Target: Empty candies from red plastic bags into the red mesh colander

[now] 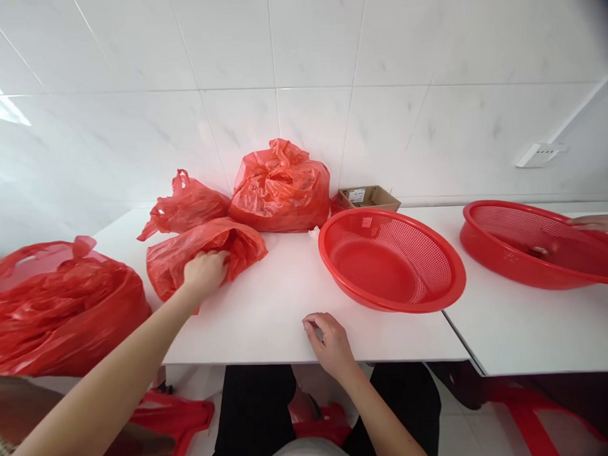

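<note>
My left hand [206, 274] reaches to the mouth of a red plastic bag [173, 259] lying on its side on the white table. Its fingers are bent and closed on the bag's edge, and the tips are hidden in the folds. What lies inside that bag cannot be made out. My right hand [330, 343] rests at the table's front edge, fingers curled towards the thumb, with nothing visible in it. Ahead and to the right of it stands a red plastic strainer basket [385, 262], with no contents visible.
More red plastic bags stand behind [280, 189] and at the left [67, 309]. A small cardboard box [370, 197] is by the tiled wall. At right, another person's hand [596, 224] touches a second red basket [525, 270] with small dark items inside. A red stool [178, 425] is below.
</note>
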`<state>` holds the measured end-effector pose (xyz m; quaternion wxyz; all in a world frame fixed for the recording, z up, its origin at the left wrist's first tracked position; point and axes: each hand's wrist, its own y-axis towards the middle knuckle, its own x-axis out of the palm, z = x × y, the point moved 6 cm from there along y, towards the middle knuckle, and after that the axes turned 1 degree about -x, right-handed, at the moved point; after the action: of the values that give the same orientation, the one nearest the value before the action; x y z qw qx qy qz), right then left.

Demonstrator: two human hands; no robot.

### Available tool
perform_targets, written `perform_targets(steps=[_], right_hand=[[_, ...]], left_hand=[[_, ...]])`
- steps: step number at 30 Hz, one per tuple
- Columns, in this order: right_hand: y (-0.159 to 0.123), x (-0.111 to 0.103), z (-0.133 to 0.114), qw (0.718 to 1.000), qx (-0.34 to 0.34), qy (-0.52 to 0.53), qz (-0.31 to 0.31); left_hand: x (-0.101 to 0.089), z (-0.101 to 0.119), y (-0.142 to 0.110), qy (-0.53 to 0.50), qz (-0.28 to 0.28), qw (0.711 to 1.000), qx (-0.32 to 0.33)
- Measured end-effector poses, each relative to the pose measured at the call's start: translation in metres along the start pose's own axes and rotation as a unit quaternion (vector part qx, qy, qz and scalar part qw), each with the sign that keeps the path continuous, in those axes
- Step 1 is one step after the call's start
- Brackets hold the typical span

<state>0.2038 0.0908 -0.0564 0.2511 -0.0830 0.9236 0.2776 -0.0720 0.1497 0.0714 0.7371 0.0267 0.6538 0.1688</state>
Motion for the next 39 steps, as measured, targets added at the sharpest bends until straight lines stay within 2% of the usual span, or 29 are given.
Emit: perform_targets(steps=[3,5,7,9,11,13,15,17,20,22,24,27,29,31,33,35,37,39], right_hand=[[0.001,-0.001,-0.001,1.0,0.001,0.005,-0.001],[0.001,-0.001,-0.002,1.0,0.0,0.007,-0.007],[0.001,-0.001,-0.002,1.0,0.001,0.009,-0.012],[0.001,0.0,-0.002,1.0,0.002,0.014,-0.016],[0.0,0.001,-0.001,1.0,0.005,0.018,-0.02],[0.0,0.001,0.0,1.0,0.008,0.019,-0.023],[-0.001,0.001,0.0,0.999,0.011,0.018,-0.025],[-0.001,0.001,0.0,0.999,0.012,0.018,-0.026],[-0.001,0.001,-0.001,0.999,0.015,0.014,-0.028],[0.0,0.001,0.0,0.999,0.018,0.015,-0.031],[0.001,0.002,0.002,0.999,0.026,0.022,-0.036],[0.002,0.001,0.005,0.994,0.072,0.064,-0.049],[0.001,0.0,0.002,0.981,0.127,0.138,-0.051],[0.0,0.001,-0.011,0.956,0.159,0.24,-0.058],[0.0,0.005,-0.033,0.928,0.149,0.331,-0.086],[0.002,0.007,-0.048,0.913,0.136,0.369,-0.106],[0.003,0.001,-0.045,0.914,0.163,0.366,-0.069],[0.0,-0.013,-0.027,0.909,0.211,0.359,0.0]], left_hand=[[-0.037,-0.016,0.015,-0.031,0.044,0.998,-0.035],[-0.052,-0.023,0.014,-0.055,0.062,0.996,-0.041],[-0.042,-0.022,0.007,-0.08,0.034,0.996,-0.027],[-0.017,-0.02,-0.002,-0.103,-0.007,0.995,-0.015],[0.004,-0.022,-0.008,-0.125,-0.005,0.992,-0.033],[0.011,-0.028,-0.009,-0.163,0.014,0.985,-0.059],[0.002,-0.036,-0.008,-0.223,0.042,0.97,-0.083],[-0.017,-0.044,-0.01,-0.303,0.09,0.943,-0.108],[-0.033,-0.057,-0.021,-0.451,0.177,0.862,-0.149],[-0.027,-0.063,-0.031,-0.543,0.205,0.796,-0.171],[-0.011,-0.064,-0.043,-0.612,0.2,0.742,-0.188],[0.017,-0.048,-0.066,-0.678,0.164,0.685,-0.209],[0.033,-0.025,-0.088,-0.704,0.129,0.665,-0.215],[0.045,0.005,-0.111,-0.717,0.072,0.662,-0.207],[0.055,0.036,-0.131,-0.72,0.002,0.67,-0.184],[0.058,0.055,-0.142,-0.723,-0.067,0.671,-0.153],[0.055,0.051,-0.142,-0.741,-0.081,0.65,-0.151],[0.047,0.025,-0.134,-0.773,-0.03,0.606,-0.186]])
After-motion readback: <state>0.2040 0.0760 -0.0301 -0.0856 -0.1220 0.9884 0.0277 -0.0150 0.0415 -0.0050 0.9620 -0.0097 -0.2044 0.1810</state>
